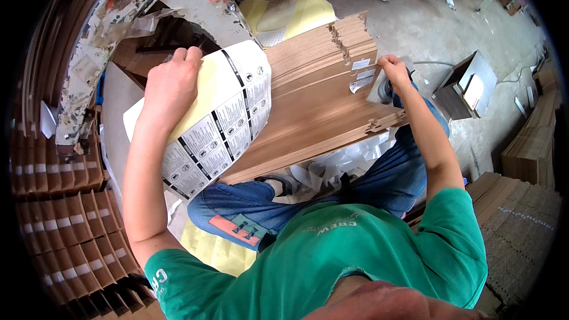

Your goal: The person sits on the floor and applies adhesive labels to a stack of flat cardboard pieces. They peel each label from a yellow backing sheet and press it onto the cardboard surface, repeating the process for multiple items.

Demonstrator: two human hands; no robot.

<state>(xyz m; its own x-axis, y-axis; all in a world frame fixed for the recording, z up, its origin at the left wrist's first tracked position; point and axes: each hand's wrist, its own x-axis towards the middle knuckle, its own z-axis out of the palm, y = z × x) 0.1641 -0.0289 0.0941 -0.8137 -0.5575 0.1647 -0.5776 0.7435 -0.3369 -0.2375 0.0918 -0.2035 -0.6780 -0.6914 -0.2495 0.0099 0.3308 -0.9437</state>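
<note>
My left hand (172,89) is closed on a curved sheet of labels (204,142), white with black print and a yellow strip of backing showing. The sheet hangs over the left end of a stack of flat brown cardboard pieces (317,53) with notched ends. At the right end of these pieces, my right hand (394,71) pinches the edge of one cardboard piece (314,104), its fingertips partly hidden. Small white labels (363,64) are stuck near that edge. One cardboard flap (308,136) lies spread toward my lap.
Rows of brown cardboard partitions (65,225) stand at the left. A worn, peeling frame (98,41) curves past the far left. A dark box-like thing (468,86) sits on the concrete floor at right, with more stacked cardboard (521,219) nearer. Clear plastic (341,163) lies between my legs.
</note>
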